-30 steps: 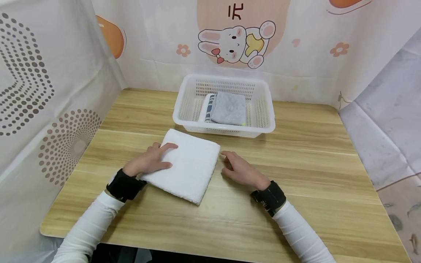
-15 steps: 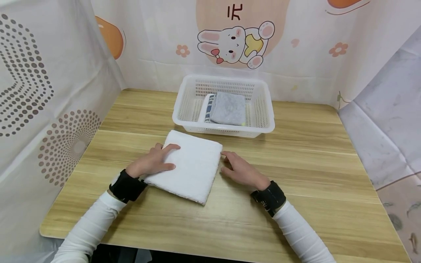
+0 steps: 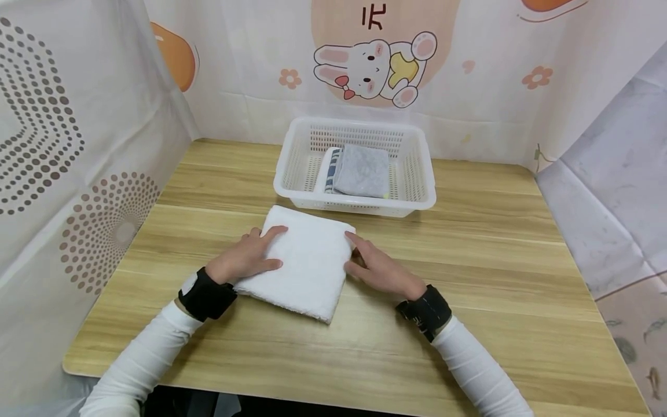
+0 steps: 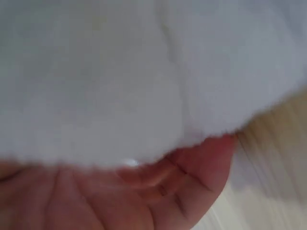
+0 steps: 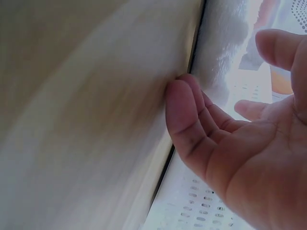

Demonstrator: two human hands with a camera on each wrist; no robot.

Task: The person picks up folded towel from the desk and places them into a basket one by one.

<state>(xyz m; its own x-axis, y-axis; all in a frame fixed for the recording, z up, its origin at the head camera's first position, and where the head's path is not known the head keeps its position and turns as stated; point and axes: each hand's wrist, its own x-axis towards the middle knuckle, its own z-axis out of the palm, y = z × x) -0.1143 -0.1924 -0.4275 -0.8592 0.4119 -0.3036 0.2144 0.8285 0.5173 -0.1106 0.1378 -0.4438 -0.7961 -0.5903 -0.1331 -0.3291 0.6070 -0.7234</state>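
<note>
A folded white towel (image 3: 307,260) lies flat on the wooden table. My left hand (image 3: 247,255) holds its left edge, index finger and thumb on top. In the left wrist view, the other fingers (image 4: 201,167) sit under the edge of the towel (image 4: 96,86), partly hidden by it. At the opposite edge is my right hand (image 3: 380,269), with the index fingertip touching the towel's upper right corner. The right wrist view shows bent fingers (image 5: 181,103) by the tabletop and the towel's side, with the thumb held apart.
Behind the towel stands a white perforated plastic basket (image 3: 417,194). Inside it are a folded grey cloth (image 3: 363,171) and a blue-and-white striped cloth (image 3: 332,171). The wooden table (image 3: 495,243) is bordered by a printed curtain (image 3: 234,69) at the back and sides.
The white towel has slid a little to the right along with my left hand. Its right edge now meets my right hand, which has barely moved. The basket stays where it was.
</note>
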